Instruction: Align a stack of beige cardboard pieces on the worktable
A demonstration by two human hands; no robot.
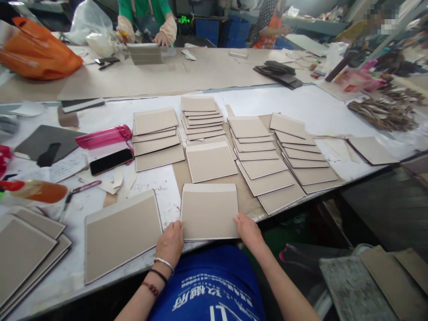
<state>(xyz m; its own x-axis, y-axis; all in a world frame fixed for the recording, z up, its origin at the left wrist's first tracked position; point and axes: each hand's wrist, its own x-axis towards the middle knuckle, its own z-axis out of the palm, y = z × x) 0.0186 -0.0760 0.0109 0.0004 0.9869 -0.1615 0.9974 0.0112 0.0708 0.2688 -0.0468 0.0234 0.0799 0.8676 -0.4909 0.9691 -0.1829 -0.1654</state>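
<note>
Head view: my left hand [171,243] and right hand [249,229] pinch the sides of a beige board [210,214] at the table [167,191] front, apparently left to finish, while overlapping boards [265,168] beyond look done.

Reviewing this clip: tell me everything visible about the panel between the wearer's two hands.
The panel is thin, roughly rectangular and beige-brown, apparently card-like, with a paler strip along its far edge and dark edging at the sides. It lies about flat at the near edge of the table. The left-hand grip touches its left edge, the right-hand grip its right.
</note>
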